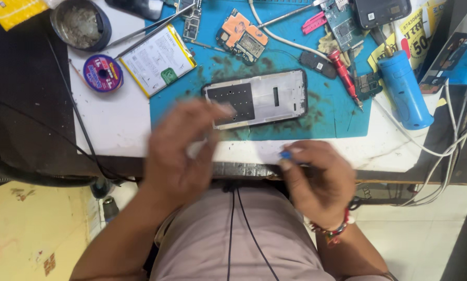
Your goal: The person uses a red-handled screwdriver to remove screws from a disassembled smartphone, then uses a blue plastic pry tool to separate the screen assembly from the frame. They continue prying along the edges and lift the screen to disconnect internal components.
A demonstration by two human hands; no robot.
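Lying stripped on the blue mat (343, 112), the phone frame (259, 98) shows bare metal and a dark panel, so by my reading the teardown is well along: the battery (158, 60) sits out on its own up and to the left of the left hand's fingertips, the orange-shielded circuit board (242, 36) rests above the frame, and smaller boards and a red screwdriver (345, 75) are scattered beyond the right hand's reach. What looks left, as far as I can judge, is the work on the frame itself and putting everything back; nothing is seated in it yet. The left hand (179, 151) is blurred in motion, palm turned inward, fingers (212, 112) loosely curled and half open, their tips overlapping the frame's near left corner; something pale seems to sit between thumb and fingers, but the blur is too heavy to tell whether it grips anything. The right hand (317, 179) hangs at the near edge of the surface (114, 119), knuckles up, wrist bent, a beaded bracelet on it. Its thumb and forefinger are pinched closed on a small blue piece (285, 154), held just below the frame's near edge and well apart from the blue cylinder tool (404, 88) off to the far right.
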